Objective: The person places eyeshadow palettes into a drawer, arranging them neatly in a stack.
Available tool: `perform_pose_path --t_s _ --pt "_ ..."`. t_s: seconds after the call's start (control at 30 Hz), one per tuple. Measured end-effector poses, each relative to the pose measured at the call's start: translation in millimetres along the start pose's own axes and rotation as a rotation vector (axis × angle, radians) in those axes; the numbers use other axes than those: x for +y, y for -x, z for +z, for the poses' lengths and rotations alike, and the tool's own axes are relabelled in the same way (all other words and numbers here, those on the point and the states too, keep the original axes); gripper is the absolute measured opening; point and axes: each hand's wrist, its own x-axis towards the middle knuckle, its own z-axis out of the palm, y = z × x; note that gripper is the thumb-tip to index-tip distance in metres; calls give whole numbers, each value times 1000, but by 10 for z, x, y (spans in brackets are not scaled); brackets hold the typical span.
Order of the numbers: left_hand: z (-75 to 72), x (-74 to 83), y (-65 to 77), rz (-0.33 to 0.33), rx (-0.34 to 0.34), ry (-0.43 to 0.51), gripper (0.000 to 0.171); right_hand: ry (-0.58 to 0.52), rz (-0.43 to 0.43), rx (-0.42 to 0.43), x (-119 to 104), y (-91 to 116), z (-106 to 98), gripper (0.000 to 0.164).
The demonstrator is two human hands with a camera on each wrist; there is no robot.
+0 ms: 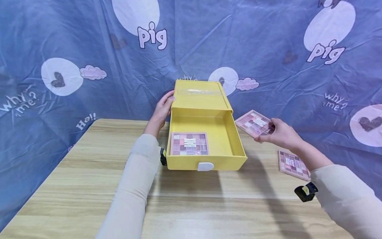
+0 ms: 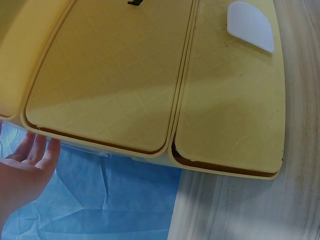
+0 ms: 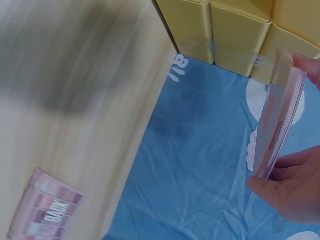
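A yellow storage box [image 1: 198, 96] stands near the back of the table with its drawer [image 1: 221, 132] pulled out toward me. One eyeshadow palette [image 1: 189, 144] lies flat inside the drawer at its left. My left hand [image 1: 163, 107] rests against the box's left side; in the left wrist view its fingertips [image 2: 37, 150] touch the box's edge. Right of the drawer, my right hand [image 1: 280, 132] holds a second palette [image 1: 253, 123] by its right edge, tilted and raised above the table. In the right wrist view this palette [image 3: 280, 120] appears edge-on between thumb and fingers.
A third palette [image 1: 293, 164] lies on the wooden table [image 1: 89, 172] beneath my right forearm. The drawer's front bears a white handle [image 1: 206, 166]. Behind the table hangs a blue printed cloth [image 1: 191, 39]. More yellow box sections [image 3: 235, 37] show in the right wrist view.
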Motion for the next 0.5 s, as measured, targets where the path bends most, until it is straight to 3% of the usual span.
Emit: perform_pose_path --t_s 0.17,0.5 --pt "-1 2 -1 -4 1 -6 43 4 -2 -33 -50 14 -101 94" --pt "-5 5 -8 -13 1 -19 43 33 -16 -41 -126 58 -238 99"
